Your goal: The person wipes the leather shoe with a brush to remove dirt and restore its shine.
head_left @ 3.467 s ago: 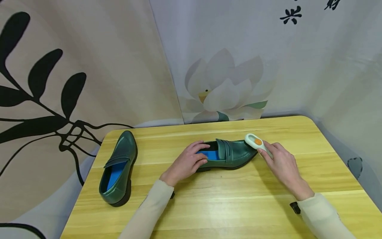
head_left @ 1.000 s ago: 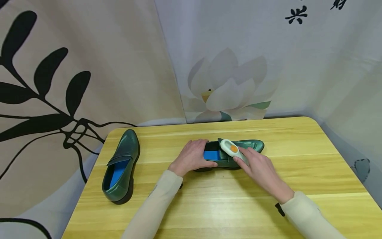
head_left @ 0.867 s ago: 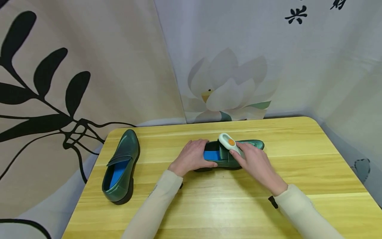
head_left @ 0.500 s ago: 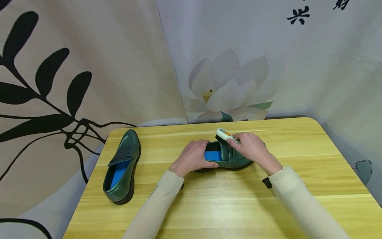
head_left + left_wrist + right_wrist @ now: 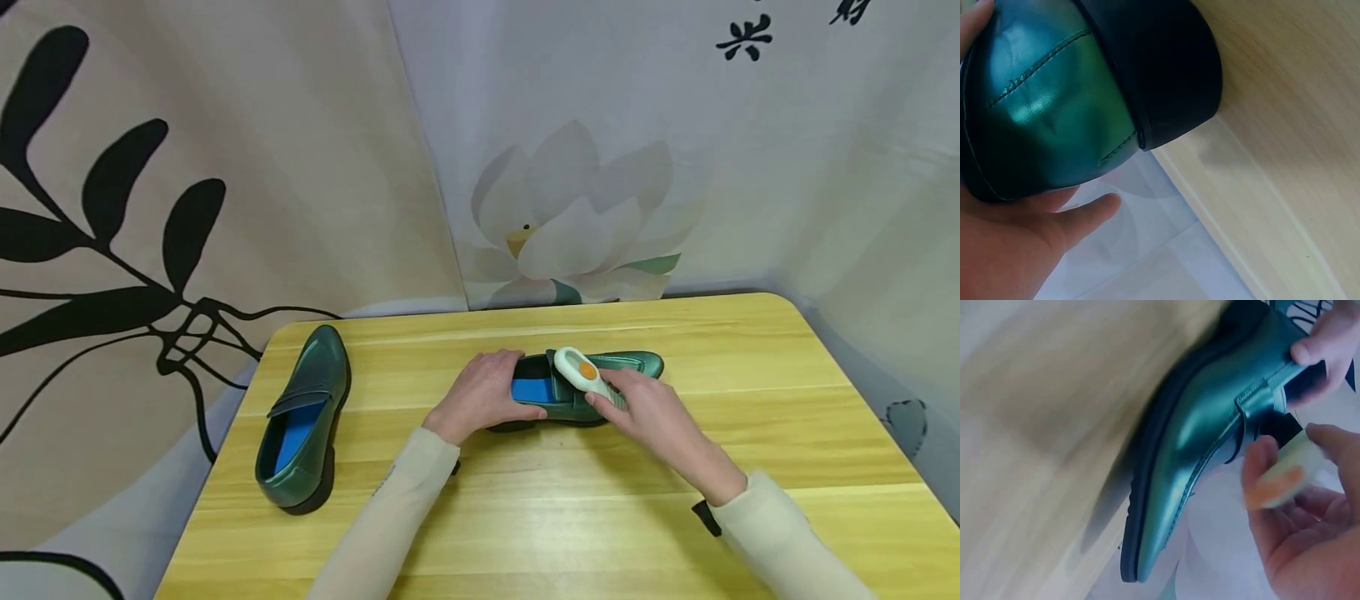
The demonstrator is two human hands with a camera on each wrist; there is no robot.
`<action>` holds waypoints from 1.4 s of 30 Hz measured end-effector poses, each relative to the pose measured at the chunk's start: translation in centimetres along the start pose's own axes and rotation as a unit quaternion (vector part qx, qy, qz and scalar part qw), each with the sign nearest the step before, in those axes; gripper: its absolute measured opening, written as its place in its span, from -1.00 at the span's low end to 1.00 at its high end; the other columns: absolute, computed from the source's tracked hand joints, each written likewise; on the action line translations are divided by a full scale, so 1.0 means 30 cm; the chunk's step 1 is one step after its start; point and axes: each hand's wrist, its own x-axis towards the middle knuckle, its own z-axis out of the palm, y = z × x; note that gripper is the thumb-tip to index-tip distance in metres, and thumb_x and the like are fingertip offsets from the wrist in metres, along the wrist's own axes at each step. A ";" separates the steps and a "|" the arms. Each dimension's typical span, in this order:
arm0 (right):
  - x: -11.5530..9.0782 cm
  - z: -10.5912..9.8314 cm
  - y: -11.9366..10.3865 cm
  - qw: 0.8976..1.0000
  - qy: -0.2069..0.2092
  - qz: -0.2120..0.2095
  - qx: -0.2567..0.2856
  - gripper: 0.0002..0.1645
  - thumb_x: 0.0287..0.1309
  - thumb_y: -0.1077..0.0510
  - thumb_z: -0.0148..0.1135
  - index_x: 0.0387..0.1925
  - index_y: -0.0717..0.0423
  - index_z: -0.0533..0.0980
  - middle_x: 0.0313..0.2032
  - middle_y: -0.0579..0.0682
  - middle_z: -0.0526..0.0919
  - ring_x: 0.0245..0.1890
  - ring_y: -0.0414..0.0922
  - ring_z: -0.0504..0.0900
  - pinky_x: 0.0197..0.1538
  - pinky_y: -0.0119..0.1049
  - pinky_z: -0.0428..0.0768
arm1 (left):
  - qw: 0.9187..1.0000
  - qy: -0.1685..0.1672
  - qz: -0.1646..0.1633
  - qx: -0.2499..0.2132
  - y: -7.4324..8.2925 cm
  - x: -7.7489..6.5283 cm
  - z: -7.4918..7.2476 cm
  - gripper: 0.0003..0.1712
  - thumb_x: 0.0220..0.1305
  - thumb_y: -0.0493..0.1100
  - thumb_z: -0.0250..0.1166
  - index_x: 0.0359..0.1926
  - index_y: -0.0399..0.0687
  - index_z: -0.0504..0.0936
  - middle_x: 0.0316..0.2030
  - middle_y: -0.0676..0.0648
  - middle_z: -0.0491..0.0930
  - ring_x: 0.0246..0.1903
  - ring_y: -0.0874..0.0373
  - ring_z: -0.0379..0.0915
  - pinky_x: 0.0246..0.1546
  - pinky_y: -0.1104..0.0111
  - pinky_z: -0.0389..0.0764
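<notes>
A green loafer (image 5: 573,411) with a blue insole lies on the table, its toe pointing right. My left hand (image 5: 483,400) grips its heel end, thumb on the near side and fingers over the far side. The left wrist view shows the loafer's back (image 5: 1066,119) and black heel close up. In my right hand (image 5: 663,421) is a small white brush (image 5: 576,368) with an oval head, an orange button and a dark underside. The brush overlaps the loafer's strap (image 5: 1252,406). It is blurred in the right wrist view, pinched between thumb and fingers.
A second green loafer (image 5: 303,417) stands at the table's left, toe toward the back. The wooden table (image 5: 540,517) ends at a printed curtain (image 5: 315,167) with leaf and flower patterns.
Over the last seconds the brush has gone from the loafer's toe to its strap, up to the far edge and back nearer. My left hand has settled around the heel.
</notes>
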 end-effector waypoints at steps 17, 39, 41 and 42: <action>-0.127 -0.031 0.012 0.997 0.063 0.025 0.040 -0.53 0.36 0.01 0.38 0.08 0.31 0.62 -0.22 0.05 0.73 -0.36 -0.10 0.65 -0.32 -0.14 0.62 | 1.000 0.002 0.004 -0.011 -0.004 -0.003 0.001 0.16 0.02 0.44 0.52 0.44 -0.21 0.41 0.35 -0.19 0.50 0.30 -0.12 0.44 0.39 0.03 0.35; -0.024 0.017 0.013 0.997 0.052 0.047 0.025 -0.60 0.39 -0.07 0.33 -0.12 0.23 0.68 -0.46 -0.08 0.64 -0.54 -0.20 0.46 -0.47 -0.25 0.43 | 0.999 0.000 0.004 -0.032 -0.004 -0.007 0.001 0.15 0.04 0.40 0.53 0.44 -0.22 0.41 0.33 -0.20 0.51 0.25 -0.09 0.48 0.28 0.08 0.49; 0.015 0.002 0.016 0.998 0.037 0.044 0.024 -0.64 0.42 -0.06 0.30 -0.21 0.19 0.67 -0.55 -0.11 0.54 -0.59 -0.18 0.39 -0.52 -0.25 0.37 | 1.000 -0.003 0.006 -0.030 -0.002 -0.007 -0.001 0.14 0.04 0.40 0.53 0.44 -0.22 0.41 0.33 -0.20 0.51 0.24 -0.08 0.49 0.28 0.09 0.50; 0.035 -0.008 0.016 0.998 0.028 0.044 0.022 -0.65 0.42 -0.05 0.29 -0.23 0.18 0.67 -0.58 -0.11 0.50 -0.62 -0.17 0.37 -0.54 -0.25 0.34 | 1.000 -0.003 0.006 -0.030 -0.002 -0.007 -0.001 0.14 0.04 0.40 0.53 0.44 -0.22 0.41 0.32 -0.20 0.52 0.23 -0.07 0.49 0.27 0.10 0.50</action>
